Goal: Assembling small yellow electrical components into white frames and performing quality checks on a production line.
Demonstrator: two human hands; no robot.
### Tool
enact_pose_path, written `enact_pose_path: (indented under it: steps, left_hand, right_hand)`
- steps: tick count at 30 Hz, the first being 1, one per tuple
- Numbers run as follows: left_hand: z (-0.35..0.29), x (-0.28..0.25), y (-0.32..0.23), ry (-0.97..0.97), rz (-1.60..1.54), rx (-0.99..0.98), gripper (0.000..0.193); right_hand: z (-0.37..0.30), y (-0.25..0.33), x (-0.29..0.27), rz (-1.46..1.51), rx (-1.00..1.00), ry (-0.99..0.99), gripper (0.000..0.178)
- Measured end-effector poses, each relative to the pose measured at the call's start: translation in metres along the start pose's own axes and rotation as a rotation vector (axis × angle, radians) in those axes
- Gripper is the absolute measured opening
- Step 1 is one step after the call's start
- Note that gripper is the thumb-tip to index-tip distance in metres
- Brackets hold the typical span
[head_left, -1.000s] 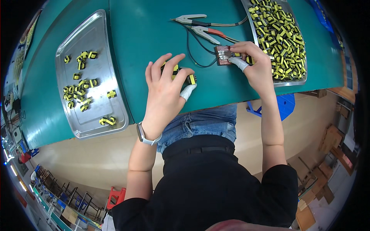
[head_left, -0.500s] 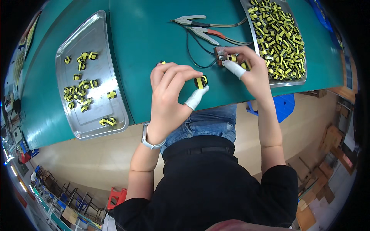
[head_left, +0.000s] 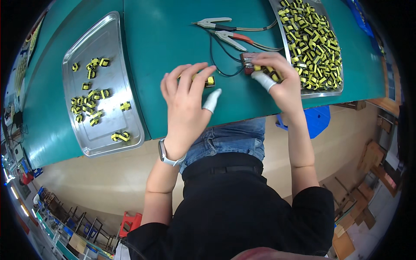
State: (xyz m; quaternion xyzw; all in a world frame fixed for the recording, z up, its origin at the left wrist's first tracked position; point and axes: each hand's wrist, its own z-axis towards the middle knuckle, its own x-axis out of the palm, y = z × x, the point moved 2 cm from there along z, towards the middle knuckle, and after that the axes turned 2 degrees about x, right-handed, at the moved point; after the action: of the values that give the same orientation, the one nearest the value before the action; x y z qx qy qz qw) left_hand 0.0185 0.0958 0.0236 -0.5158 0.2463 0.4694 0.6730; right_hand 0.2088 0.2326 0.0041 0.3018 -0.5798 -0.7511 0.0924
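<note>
My left hand is open over the table, its thumb apart from the fingers. A small yellow-and-black transformer lies at the index fingertip. Partly behind the fingers, another bit of yellow shows. On the right, my right hand is closed around small yellow-and-black transformers, one of them up against a reddish-brown block with metal contacts. How many it holds is hidden by the fingers. White covers wrap both thumbs. Black leads run to the block from the side of two test clips with pale handles.
At the left, a metal tray bears several scattered transformers. A fuller metal tray with a heap of them stands at the right. The green table ends just before my body. A blue stool is below its edge.
My left hand has let go of the transformer it was pinching, now lying farther from me and to the left, and its fingers have spread. My right hand stays by the block, fingers shifted slightly.
</note>
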Motion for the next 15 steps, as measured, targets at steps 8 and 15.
enact_pose_path:
  steps: [8, 15]
  left_hand:
    - [0.000, 0.006, 0.009, 0.051, 0.200, -0.039, 0.035]
    - [-0.001, 0.002, 0.004, 0.002, 0.152, -0.060, 0.030]
  right_hand:
    - [0.004, -0.014, -0.010, -0.191, 0.007, -0.073, 0.028]
    - [0.002, -0.004, 0.004, 0.213, 0.109, -0.034, 0.027]
